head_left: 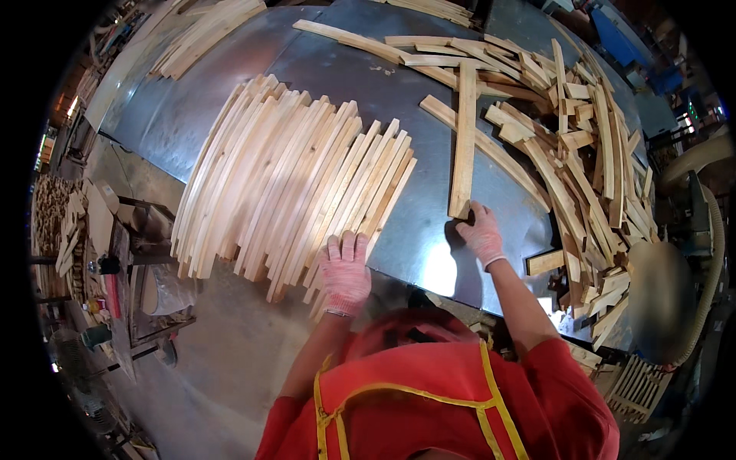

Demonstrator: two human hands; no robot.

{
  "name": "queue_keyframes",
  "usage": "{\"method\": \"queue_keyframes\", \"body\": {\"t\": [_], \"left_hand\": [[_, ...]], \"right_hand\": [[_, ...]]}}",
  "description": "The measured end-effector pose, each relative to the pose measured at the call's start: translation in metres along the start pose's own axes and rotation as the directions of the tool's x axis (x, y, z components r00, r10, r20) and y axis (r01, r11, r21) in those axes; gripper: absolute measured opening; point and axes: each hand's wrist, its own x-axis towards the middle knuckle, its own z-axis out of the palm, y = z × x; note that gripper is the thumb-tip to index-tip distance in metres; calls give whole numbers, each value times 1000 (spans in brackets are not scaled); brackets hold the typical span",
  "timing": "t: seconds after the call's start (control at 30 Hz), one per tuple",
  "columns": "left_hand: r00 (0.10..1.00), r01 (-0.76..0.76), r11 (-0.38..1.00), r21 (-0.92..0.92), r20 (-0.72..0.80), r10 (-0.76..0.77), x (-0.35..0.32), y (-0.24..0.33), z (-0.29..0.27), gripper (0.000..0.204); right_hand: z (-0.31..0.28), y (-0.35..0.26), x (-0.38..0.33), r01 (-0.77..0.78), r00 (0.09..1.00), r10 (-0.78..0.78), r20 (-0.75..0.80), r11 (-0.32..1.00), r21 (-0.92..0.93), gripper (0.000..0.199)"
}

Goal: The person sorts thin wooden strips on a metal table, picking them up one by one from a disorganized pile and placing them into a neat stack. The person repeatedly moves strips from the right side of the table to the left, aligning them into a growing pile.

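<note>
From the head camera, the person in a red top with a yellow-trimmed apron stands at a grey metal surface (360, 84) covered in cut wood. The left hand (344, 270), in a pale work glove, lies flat with fingers spread on the near ends of a neat row of curved wooden slats (291, 180) that fan across the left half of the surface. It presses down on them and grips nothing.

The right hand (481, 232), gloved the same way, is closed on the near end of a single straight wooden strip (464, 138), fingers curled over the end. This strip lies lengthwise on the bare metal between the neat row and a loose heap of slats (590, 169) piled along the right edge. Its far end reaches up among other strips lying crosswise at the back.

Judging from this, the strip is being drawn out of the jumble toward the ordered row. To do it well, the strip should probably be pulled straight along its own length so its far end slides free without dragging the crosswise pieces, and the left hand should keep the row's ends pinned so they stay aligned when the new piece comes beside them.

Another stack of long boards (203, 34) sits at the far left corner, well apart from both hands.
</note>
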Motion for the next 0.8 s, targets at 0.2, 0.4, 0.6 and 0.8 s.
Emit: {"method": "queue_keyframes", "body": {"t": [0.2,0.4,0.6,0.8], "left_hand": [[972,-234,966,105,32,232,-13,-21,-13,79],[928,-371,928,-29,-41,370,-20,-14,2,45],[987,-137,877,-461,-134,83,-1,-9,-35,56],[993,3,987,-162,-116,-22,54,-51,-22,70]], "right_hand": [[5,-63,53,-85,986,68,-150,990,-115,73],[8,-60,22,-168,981,123,153,929,328,88],[15,-123,-116,-336,623,239,745,941,-21,92],[43,-132,-13,315,545,-477,689,879,359,62]]}}
